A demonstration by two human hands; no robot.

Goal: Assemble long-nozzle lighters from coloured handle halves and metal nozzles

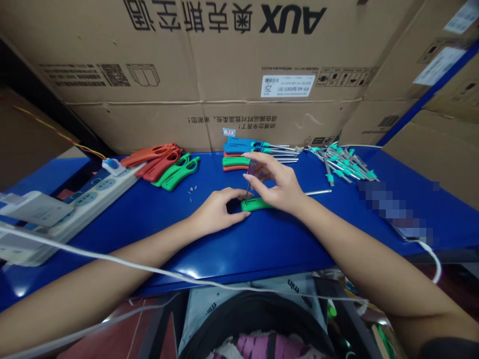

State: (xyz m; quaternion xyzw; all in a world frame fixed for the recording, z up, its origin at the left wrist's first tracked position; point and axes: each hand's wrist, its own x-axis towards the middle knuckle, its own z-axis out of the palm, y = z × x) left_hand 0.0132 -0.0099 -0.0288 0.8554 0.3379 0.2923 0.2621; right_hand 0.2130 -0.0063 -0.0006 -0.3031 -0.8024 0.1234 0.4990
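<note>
My right hand (280, 182) is closed around a small screwdriver (252, 172) with a dark handle. The screwdriver stands nearly upright, its tip at the left end of a green stick lighter (258, 204) lying on the blue table (224, 249). Thumb and fingers of my left hand (214, 213) grip that same end of the lighter. Its metal tube (318, 192) sticks out to the right beyond my right wrist, which hides the middle part. Behind my right hand is a stack of blue, green and red lighters (243, 148) with metal tubes.
Loose red handle shells (159, 162) and green handle shells (177, 172) lie at left, near tiny screws (192, 189). Metal tubes with teal parts (342, 162) are heaped at right. A power strip (93, 199), a white cable (149, 268) and a large carton (209, 60) surround the workspace.
</note>
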